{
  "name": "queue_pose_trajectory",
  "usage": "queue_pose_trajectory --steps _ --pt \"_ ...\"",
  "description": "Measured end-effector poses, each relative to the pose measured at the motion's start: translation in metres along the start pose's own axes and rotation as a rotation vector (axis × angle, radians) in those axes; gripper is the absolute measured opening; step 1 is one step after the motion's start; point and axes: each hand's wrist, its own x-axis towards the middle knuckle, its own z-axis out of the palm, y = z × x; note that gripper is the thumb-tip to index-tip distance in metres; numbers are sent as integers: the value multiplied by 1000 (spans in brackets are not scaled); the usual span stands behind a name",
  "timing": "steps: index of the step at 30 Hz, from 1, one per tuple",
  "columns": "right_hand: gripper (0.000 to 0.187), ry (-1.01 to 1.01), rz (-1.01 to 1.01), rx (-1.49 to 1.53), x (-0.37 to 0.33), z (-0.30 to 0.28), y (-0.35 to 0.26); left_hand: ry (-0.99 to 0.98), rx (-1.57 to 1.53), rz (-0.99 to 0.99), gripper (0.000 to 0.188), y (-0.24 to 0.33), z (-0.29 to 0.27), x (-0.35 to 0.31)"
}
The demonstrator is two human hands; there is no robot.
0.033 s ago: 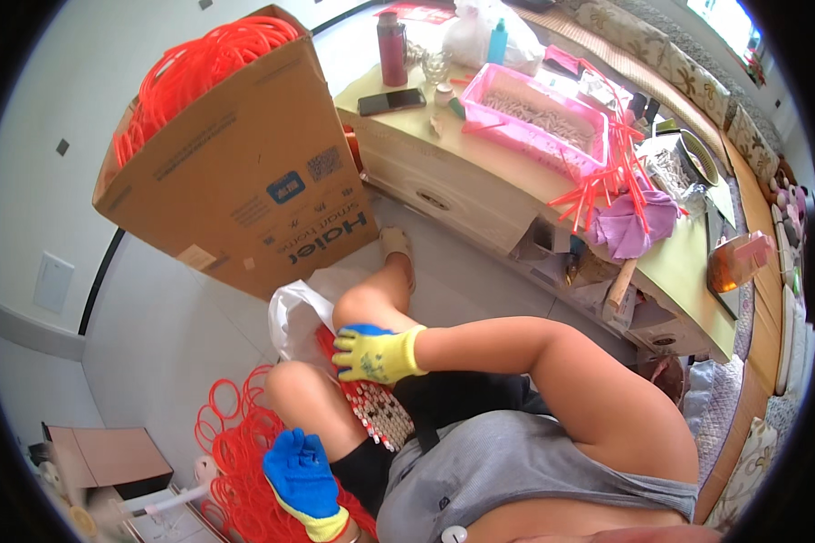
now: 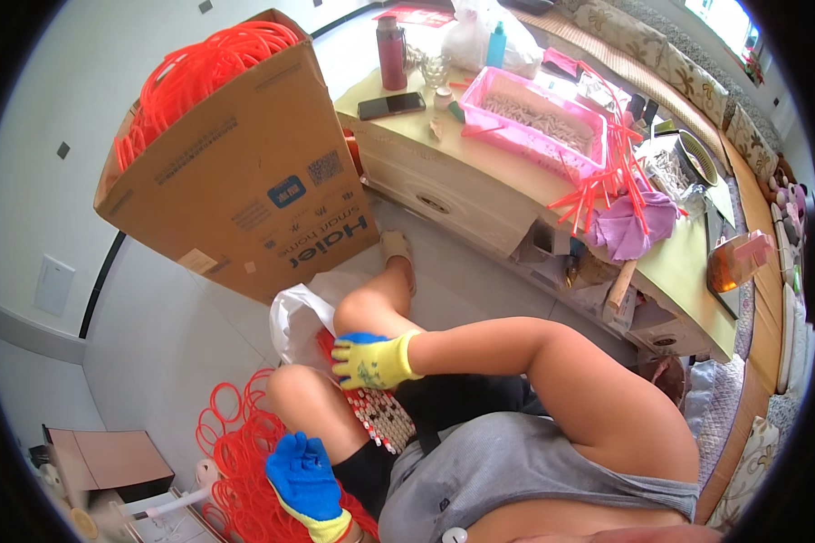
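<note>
My left hand (image 2: 306,484), in a blue-and-yellow coated glove, is held palm up at the lower left, fingers loosely bent and nothing visible in the palm. Beneath it and around it lie loose red plastic rings (image 2: 235,457) on the floor. Across my lap rests a bundle of red tubes with white ends (image 2: 385,421), laid side by side. My right hand (image 2: 371,360), gloved the same way, bends its fingers over the far part of this bundle, hiding what lies under the palm. A white plastic bag (image 2: 294,317) sits just beyond, between my knees.
A big cardboard box (image 2: 244,195) full of red coils (image 2: 217,68) stands at the far left. On the long table (image 2: 516,185) are a pink basket (image 2: 489,122) of small pale pieces, a phone (image 2: 391,106), a thermos (image 2: 391,54), red strips and a purple cloth (image 2: 629,226).
My left hand has shifted very slightly to the right. The right hand stays on the tubes, its fingers moved only a little.
</note>
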Motion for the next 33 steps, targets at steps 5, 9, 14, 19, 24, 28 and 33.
queue_pose_trajectory --steps 5,9,14,19,24,28,33 --pt "46 -114 -10 55 18 32 6 37 -13 8 51 -8 -11 2" --pt "33 257 -37 173 6 36 13 96 30 9 50 -10 -13 1" --pt "23 740 258 848 -1 -51 20 84 -24 41 55 1 10 0" --pt "39 1349 -210 1672 -49 -159 61 88 42 4 53 -5 19 9" --pt "40 1505 -541 1883 -140 -239 68 -45 10 -179 57 -21 28 22" --pt "39 1643 -508 2131 -178 -193 74 -204 -302 -55 55 -38 49 52" --pt "20 2012 103 1892 -158 -87 68 -286 -478 178 43 -25 26 77"
